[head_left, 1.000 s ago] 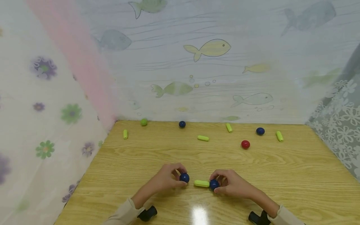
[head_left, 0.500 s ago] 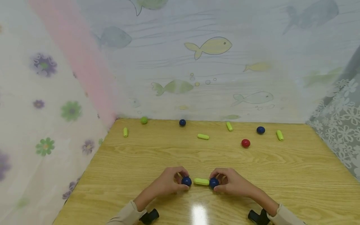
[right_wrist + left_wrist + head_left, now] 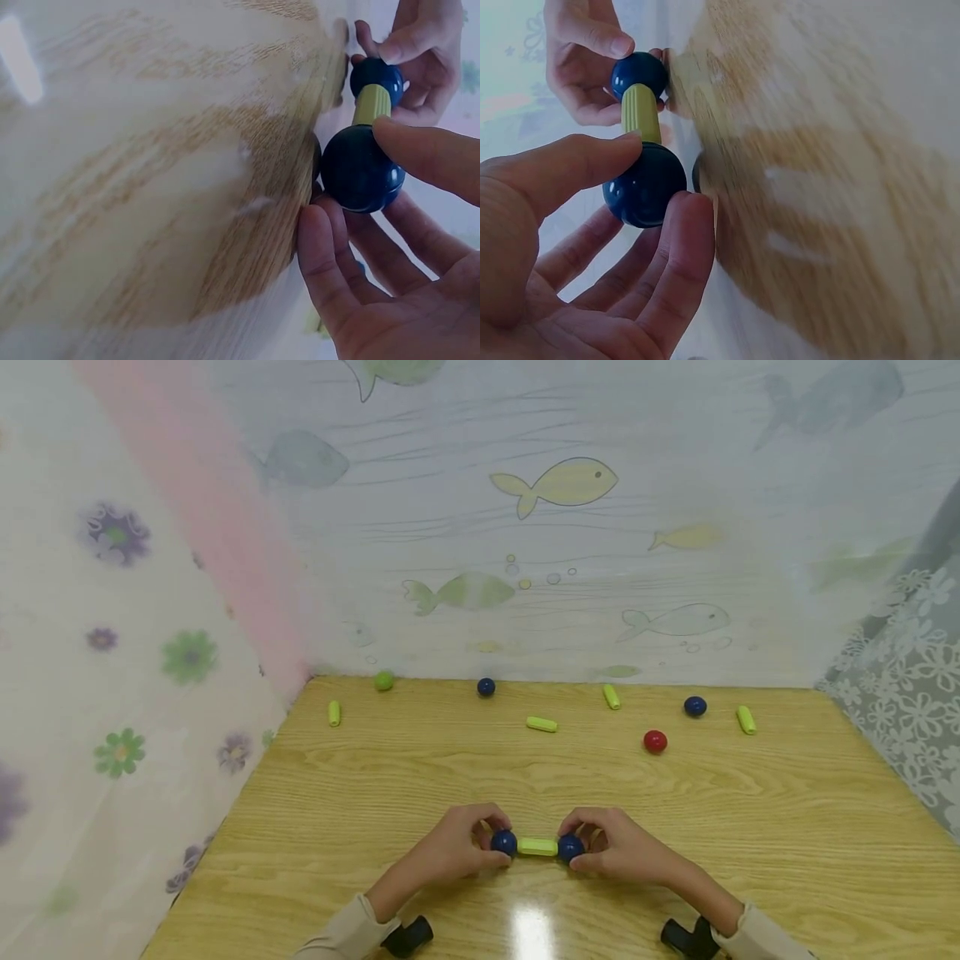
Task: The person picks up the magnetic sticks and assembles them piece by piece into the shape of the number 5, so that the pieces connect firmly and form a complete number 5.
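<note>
Low over the front middle of the wooden table, my left hand (image 3: 463,843) pinches a dark blue ball (image 3: 504,842) between thumb and fingertips. My right hand (image 3: 624,850) pinches a second blue ball (image 3: 570,848) the same way. Between the two balls lies a yellow-green ribbed stick (image 3: 537,847), touching one ball at each end. In the left wrist view the stick (image 3: 640,112) runs straight from the near ball (image 3: 645,186) to the far one (image 3: 639,73). From the right wrist, the near ball (image 3: 361,169) hides part of the stick (image 3: 372,103).
Along the back of the table (image 3: 420,760) lie several yellow-green sticks (image 3: 542,724), a green ball (image 3: 384,681), two blue balls (image 3: 486,687) and a red ball (image 3: 656,742). A fish-print curtain (image 3: 450,635) stands behind the table's back edge.
My left hand has moved right with its blue ball, closing the gap until the ball meets the stick's left end. The right hand and its ball have stayed nearly still.
</note>
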Action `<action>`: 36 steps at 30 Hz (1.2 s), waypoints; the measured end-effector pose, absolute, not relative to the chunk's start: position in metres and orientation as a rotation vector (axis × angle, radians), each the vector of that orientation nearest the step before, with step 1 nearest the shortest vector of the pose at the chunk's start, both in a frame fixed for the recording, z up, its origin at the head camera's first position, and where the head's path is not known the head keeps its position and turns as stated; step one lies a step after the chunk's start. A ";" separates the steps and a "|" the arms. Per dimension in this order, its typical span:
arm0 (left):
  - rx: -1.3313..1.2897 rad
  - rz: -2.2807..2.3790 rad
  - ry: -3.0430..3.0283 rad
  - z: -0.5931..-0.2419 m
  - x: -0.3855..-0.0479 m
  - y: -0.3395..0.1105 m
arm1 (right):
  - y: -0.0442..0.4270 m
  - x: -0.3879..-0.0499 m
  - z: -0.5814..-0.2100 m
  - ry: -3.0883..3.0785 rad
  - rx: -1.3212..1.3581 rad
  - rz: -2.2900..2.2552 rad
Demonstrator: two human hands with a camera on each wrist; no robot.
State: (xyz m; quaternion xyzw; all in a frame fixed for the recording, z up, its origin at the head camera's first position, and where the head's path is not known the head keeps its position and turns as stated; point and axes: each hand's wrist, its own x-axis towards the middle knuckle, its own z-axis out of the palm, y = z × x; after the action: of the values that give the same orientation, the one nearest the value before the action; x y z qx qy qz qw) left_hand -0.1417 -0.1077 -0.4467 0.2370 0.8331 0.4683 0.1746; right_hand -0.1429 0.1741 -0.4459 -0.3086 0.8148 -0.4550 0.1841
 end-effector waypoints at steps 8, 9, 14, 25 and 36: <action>0.664 1.325 2.385 -0.448 -0.145 -0.106 | 0.168 -0.143 -0.446 2.419 -0.949 -1.208; 0.666 1.326 2.386 -0.448 -0.145 -0.105 | 0.167 -0.143 -0.446 2.449 -0.965 -1.192; 0.675 1.315 2.373 -0.448 -0.147 -0.102 | 0.161 -0.142 -0.445 2.558 -0.971 -1.120; 0.661 1.337 2.442 -0.444 -0.170 -0.130 | 0.154 -0.142 -0.443 2.651 -1.006 -1.012; 0.249 1.488 2.696 -0.433 -0.224 -0.221 | 0.157 -0.141 -0.444 2.649 -1.035 -1.048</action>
State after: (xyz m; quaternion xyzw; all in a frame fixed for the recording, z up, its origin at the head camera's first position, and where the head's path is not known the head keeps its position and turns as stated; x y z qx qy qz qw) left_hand -0.2243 -0.2205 -0.4334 0.0804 0.8723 0.4816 0.0260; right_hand -0.1409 0.1569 -0.4438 -0.3410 0.8726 -0.3454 0.0551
